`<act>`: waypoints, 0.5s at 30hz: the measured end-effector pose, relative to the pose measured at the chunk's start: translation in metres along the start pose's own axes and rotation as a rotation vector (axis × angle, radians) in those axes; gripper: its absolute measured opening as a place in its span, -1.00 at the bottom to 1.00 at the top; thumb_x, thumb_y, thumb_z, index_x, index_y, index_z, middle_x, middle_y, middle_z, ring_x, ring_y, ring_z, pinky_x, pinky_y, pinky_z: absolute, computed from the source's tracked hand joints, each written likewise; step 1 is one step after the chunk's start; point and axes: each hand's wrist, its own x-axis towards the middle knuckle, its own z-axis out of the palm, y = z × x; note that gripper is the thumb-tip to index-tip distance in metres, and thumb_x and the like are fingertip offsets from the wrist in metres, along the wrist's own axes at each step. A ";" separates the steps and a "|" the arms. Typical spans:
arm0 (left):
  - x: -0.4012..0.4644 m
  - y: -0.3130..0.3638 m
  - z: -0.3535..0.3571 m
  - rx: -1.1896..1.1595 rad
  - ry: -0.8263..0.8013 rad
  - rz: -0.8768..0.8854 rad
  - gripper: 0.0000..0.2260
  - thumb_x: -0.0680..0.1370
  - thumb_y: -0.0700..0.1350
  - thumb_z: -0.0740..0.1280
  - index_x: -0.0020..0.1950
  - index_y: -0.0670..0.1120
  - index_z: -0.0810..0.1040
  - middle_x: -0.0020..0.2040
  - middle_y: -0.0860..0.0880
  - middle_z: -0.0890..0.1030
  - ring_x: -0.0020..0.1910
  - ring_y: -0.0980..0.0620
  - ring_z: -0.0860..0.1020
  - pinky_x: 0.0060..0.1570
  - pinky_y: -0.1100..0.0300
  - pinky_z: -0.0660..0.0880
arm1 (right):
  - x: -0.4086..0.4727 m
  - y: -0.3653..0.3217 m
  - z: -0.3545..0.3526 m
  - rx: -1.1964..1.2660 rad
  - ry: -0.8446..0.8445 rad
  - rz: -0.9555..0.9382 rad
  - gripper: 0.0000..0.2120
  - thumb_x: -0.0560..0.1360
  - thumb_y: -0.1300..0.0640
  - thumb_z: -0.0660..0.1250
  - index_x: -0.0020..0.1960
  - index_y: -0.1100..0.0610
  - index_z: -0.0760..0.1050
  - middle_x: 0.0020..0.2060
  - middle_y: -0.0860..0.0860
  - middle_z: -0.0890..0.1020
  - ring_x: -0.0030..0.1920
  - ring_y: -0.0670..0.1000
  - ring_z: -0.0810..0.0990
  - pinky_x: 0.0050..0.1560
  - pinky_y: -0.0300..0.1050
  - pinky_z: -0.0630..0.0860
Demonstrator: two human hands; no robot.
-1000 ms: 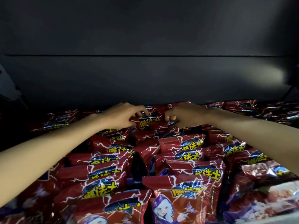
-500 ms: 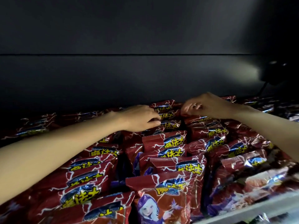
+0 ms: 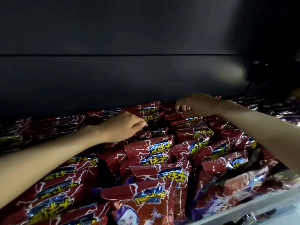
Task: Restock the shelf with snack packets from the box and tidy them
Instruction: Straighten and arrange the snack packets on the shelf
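Mid-frame on shelf (image 3: 253,207): left hand (image 3: 123,125) fingers curled, pinching a red snack packet (image 3: 152,118); right hand (image 3: 197,105) curled, gripping another packet (image 3: 181,116).

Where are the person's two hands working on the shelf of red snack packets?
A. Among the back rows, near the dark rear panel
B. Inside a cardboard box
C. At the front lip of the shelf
A: the left hand and right hand both rest on the rearmost red snack packets, just below the dark rear panel.
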 end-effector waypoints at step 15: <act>0.016 -0.007 0.015 0.075 0.067 -0.168 -0.47 0.52 -0.08 0.38 0.46 -0.07 0.31 0.28 -0.02 0.52 0.21 0.09 0.49 0.23 0.30 0.26 | -0.006 0.002 0.007 0.025 0.008 -0.045 -0.65 0.48 0.05 0.40 0.24 0.10 0.51 0.10 0.03 0.60 0.05 0.03 0.57 -0.07 -0.19 0.36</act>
